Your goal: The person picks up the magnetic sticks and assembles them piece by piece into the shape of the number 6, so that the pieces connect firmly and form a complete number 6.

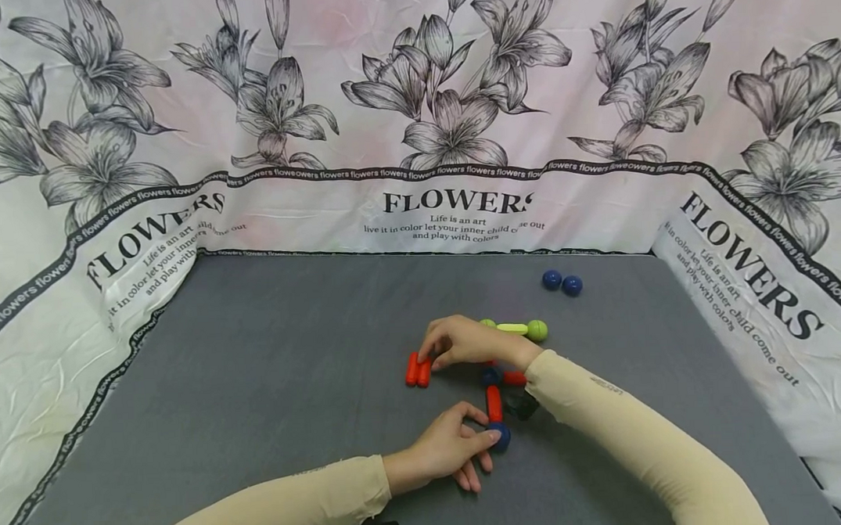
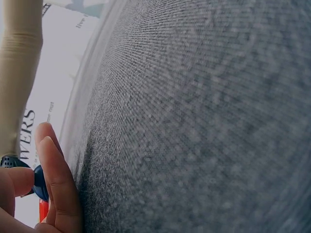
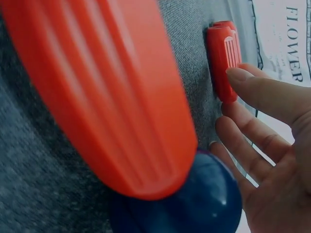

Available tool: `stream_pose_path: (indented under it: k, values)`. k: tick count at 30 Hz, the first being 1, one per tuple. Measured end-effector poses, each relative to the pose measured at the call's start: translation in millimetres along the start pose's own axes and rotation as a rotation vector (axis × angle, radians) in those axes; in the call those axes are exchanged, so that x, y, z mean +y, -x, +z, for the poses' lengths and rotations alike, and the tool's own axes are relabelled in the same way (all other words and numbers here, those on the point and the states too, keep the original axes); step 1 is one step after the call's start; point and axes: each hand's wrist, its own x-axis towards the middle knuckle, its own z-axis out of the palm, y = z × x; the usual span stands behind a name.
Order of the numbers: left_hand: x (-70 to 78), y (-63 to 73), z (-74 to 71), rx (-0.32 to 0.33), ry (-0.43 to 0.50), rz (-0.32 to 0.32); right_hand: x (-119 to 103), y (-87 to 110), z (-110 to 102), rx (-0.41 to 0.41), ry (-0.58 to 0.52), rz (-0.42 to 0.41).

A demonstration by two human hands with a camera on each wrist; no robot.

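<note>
Two short red rods lie side by side on the grey table. The thumb and index finger of my right hand pinch the nearer-right one, a ribbed red rod in the right wrist view. My left hand pinches a blue ball between thumb and fingers; the ball shows between them in the left wrist view. From that ball a red rod runs to another blue ball, where a further red rod joins. My right wrist and sleeve partly hide this joined piece.
A yellow-green rod with a green ball at its end lies beyond the right wrist, partly covered. Two loose blue balls sit at the far right of the table. A flower-printed cloth borders it.
</note>
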Motion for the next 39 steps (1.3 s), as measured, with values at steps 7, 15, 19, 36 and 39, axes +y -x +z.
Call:
stream_pose_path:
  k: [7,15,19,36,39]
  values:
    - [0.1,-0.2,-0.2,-0.006,-0.008,-0.003,-1.1,-3.8,-1.8,-0.018,0.041,-0.027]
    - [0.6,0.3,0.1,-0.004,-0.004,-0.003,-0.7,-10.0,0.6,-0.082,0.010,-0.009]
    - [0.8,0.0,-0.1,-0.009,-0.010,-0.004,-0.1,-11.0,1.0,-0.090,-0.002,0.001]
    - [-0.7,-2.7,-1.1,-0.005,-0.011,-0.019,-1.6,-9.0,1.1,-0.129,-0.020,0.011]
    - [0.0,-2.5,-0.8,-0.005,-0.012,-0.017,-2.8,-8.4,1.3,-0.123,-0.015,-0.002]
